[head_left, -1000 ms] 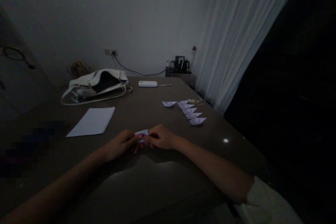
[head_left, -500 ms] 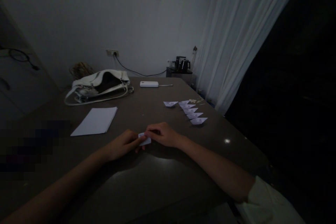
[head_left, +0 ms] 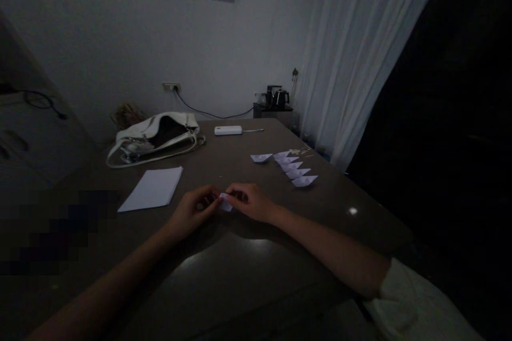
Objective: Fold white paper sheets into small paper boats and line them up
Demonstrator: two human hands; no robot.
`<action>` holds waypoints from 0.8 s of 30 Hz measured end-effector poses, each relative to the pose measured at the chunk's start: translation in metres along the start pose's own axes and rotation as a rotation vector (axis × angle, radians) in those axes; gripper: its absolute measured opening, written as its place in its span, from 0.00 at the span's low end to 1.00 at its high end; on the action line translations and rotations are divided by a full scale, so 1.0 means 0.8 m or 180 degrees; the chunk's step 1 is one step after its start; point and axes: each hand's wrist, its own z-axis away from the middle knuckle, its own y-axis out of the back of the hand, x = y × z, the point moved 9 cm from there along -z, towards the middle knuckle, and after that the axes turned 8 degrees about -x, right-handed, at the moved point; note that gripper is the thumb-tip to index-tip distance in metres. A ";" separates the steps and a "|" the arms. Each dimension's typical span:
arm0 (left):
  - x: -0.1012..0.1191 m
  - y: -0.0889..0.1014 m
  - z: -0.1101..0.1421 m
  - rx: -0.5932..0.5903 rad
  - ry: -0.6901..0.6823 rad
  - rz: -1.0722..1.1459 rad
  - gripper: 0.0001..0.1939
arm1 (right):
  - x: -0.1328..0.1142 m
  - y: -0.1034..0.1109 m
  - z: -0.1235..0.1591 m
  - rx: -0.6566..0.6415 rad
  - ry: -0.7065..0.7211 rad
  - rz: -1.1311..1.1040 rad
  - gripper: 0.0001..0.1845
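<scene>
A small folded piece of white paper [head_left: 226, 203] is pinched between both hands above the dark table [head_left: 240, 272]. My left hand [head_left: 194, 208] grips its left side, thumb and fingers closed. From the right, my right hand [head_left: 252, 202] holds it with thumb and bent fingers, covering part of it. Beyond my right hand, several folded paper boats [head_left: 304, 181] stand in a slanting row, and a single paper boat [head_left: 261, 158] sits just left of that row. A stack of white paper sheets [head_left: 154, 187] lies beyond my left hand.
A white handbag [head_left: 160, 133] rests at the table's back left. A white power bank [head_left: 228, 130] with a short cable lies at the back. Small pale scraps [head_left: 300, 151] lie near the right edge. A black coffee maker [head_left: 276, 97] stands behind, beside a white curtain [head_left: 336, 64].
My left fingers have shifted up to pinch the paper's upper left, and the paper is now turned and more covered. My view has tilted slightly.
</scene>
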 end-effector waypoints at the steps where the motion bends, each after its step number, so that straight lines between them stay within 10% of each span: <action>1: 0.002 -0.003 0.000 -0.0072 -0.0063 -0.0144 0.12 | -0.001 -0.001 0.000 -0.0021 0.0022 0.0050 0.10; 24: 0.011 0.012 0.002 0.0310 -0.0170 -0.0433 0.12 | 0.003 0.006 -0.003 0.0149 -0.0061 -0.0027 0.06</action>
